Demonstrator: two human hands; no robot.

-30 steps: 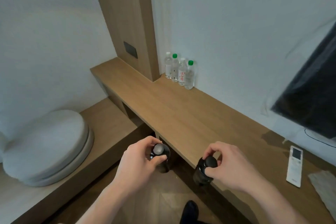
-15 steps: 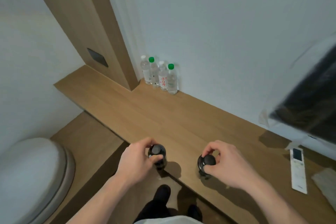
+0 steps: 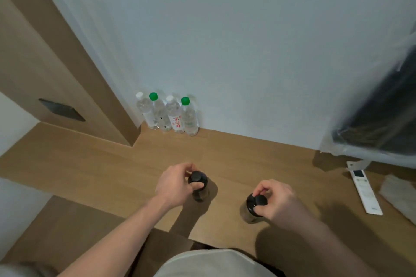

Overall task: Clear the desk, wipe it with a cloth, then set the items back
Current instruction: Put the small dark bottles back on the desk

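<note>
Both hands are occupied. The left hand (image 3: 174,183) is wrapped around the neck of a dark bottle (image 3: 198,186), fingers curled just under its black cap; the right hand (image 3: 278,201) pinches the cap of a second dark bottle (image 3: 254,207) from above. Both bottles stand upright over the wooden desk (image 3: 108,168), near its front edge and well apart from each other; whether their bases rest on the surface or hang just above it cannot be told from this angle.

Four clear water bottles (image 3: 167,113) stand in a tight row against the wall at the back. A white remote (image 3: 363,189) lies flat at the right, with what appears to be a pale cloth (image 3: 399,195) just beside it at the frame edge. A plastic-wrapped dark screen (image 3: 380,105) hangs above that end.

Assessment: the cloth lies idle and the middle of the desk is otherwise bare, which suggests the wiping is finished and the return stage is in hand. Outstanding: release the two dark bottles in place and confirm nothing else remains to be set back. This is a judgement, not an observation
</note>
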